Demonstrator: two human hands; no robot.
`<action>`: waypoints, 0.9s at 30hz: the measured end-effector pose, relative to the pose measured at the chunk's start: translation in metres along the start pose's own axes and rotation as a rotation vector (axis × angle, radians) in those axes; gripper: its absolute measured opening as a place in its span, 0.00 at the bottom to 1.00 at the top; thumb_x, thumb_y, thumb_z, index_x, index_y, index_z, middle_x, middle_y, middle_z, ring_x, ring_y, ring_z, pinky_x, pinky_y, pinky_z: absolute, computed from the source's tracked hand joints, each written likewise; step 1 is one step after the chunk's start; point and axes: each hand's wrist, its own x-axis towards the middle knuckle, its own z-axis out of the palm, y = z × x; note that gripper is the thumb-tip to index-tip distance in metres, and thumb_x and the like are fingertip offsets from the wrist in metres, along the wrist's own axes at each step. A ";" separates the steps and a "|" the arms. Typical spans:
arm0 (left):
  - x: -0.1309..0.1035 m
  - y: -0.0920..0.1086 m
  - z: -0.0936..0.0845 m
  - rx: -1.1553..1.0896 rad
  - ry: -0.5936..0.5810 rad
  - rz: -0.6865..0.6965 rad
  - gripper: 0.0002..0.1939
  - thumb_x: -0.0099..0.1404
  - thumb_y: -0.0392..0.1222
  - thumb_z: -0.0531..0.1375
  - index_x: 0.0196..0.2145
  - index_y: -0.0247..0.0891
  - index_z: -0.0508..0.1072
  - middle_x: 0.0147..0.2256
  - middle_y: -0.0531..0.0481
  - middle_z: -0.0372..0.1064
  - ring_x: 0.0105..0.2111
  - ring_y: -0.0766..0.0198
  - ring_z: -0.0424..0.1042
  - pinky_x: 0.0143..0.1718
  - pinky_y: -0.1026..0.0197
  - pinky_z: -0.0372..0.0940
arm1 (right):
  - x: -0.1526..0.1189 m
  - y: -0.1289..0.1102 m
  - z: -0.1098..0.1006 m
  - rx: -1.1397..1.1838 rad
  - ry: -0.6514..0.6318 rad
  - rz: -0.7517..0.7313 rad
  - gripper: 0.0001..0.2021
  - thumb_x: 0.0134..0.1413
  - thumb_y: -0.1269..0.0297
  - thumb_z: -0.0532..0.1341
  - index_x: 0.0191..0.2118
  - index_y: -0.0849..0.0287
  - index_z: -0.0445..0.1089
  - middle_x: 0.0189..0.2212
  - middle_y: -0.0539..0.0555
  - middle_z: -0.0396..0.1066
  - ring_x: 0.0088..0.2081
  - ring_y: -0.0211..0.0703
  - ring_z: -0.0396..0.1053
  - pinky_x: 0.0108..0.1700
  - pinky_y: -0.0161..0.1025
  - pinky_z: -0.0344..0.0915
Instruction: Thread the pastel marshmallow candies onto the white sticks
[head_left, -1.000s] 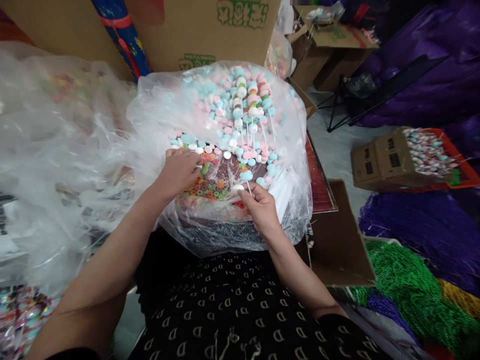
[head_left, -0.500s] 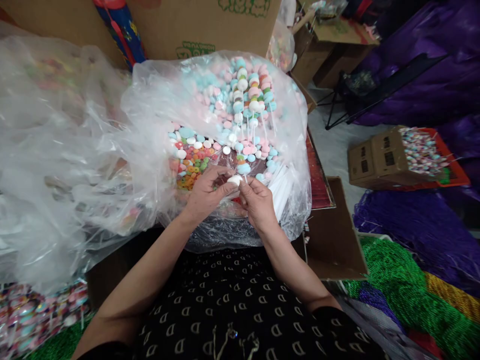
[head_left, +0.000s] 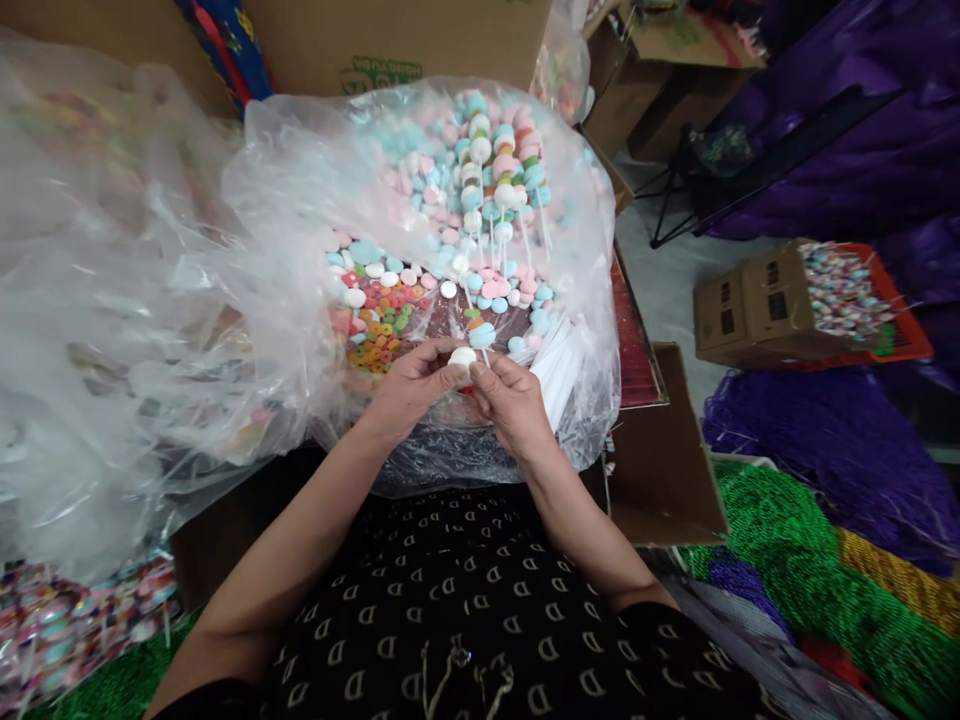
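A white candy (head_left: 463, 357) is pinched between the fingertips of my left hand (head_left: 416, 388). My right hand (head_left: 513, 398) is closed beside it, its thumb and fingers round a thin white stick (head_left: 485, 354) just below a blue candy (head_left: 482, 335). The two hands nearly meet over the near part of the clear plastic bag. Loose ring gummies (head_left: 385, 322) lie beyond my left hand, with pink, blue and white candies (head_left: 495, 288) farther up. Several finished-looking candy skewers (head_left: 505, 165) rest on the far pile.
White sticks (head_left: 561, 375) lie in a bundle right of my right hand. A cardboard box (head_left: 667, 470) stands open at the right. Crumpled clear plastic (head_left: 150, 300) covers the left side. A box of wrapped candies (head_left: 757, 305) sits farther right, near green strands (head_left: 795, 545).
The view has shifted slightly, so the surroundings sit a little higher. The white candy is turned more face-up between my fingertips. Both hands keep their closed grip.
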 end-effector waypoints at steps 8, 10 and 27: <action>0.001 -0.002 0.002 0.106 0.124 0.073 0.20 0.61 0.55 0.75 0.40 0.41 0.76 0.35 0.53 0.78 0.34 0.65 0.76 0.39 0.61 0.73 | -0.001 0.009 -0.005 -0.171 -0.016 -0.075 0.27 0.60 0.35 0.65 0.42 0.58 0.77 0.16 0.41 0.57 0.19 0.34 0.51 0.23 0.35 0.50; 0.004 -0.004 -0.001 -0.006 0.198 0.081 0.21 0.60 0.56 0.76 0.41 0.43 0.74 0.34 0.55 0.78 0.33 0.65 0.77 0.36 0.62 0.74 | -0.007 0.004 -0.007 -0.193 -0.026 -0.078 0.24 0.64 0.40 0.64 0.45 0.58 0.78 0.17 0.41 0.58 0.19 0.34 0.52 0.24 0.35 0.51; 0.010 -0.003 -0.011 -0.170 0.233 0.013 0.24 0.62 0.61 0.73 0.50 0.46 0.81 0.37 0.51 0.80 0.36 0.63 0.80 0.37 0.59 0.75 | -0.038 0.001 -0.016 -0.385 -0.188 0.020 0.21 0.66 0.44 0.61 0.41 0.59 0.78 0.14 0.42 0.57 0.17 0.35 0.54 0.24 0.35 0.52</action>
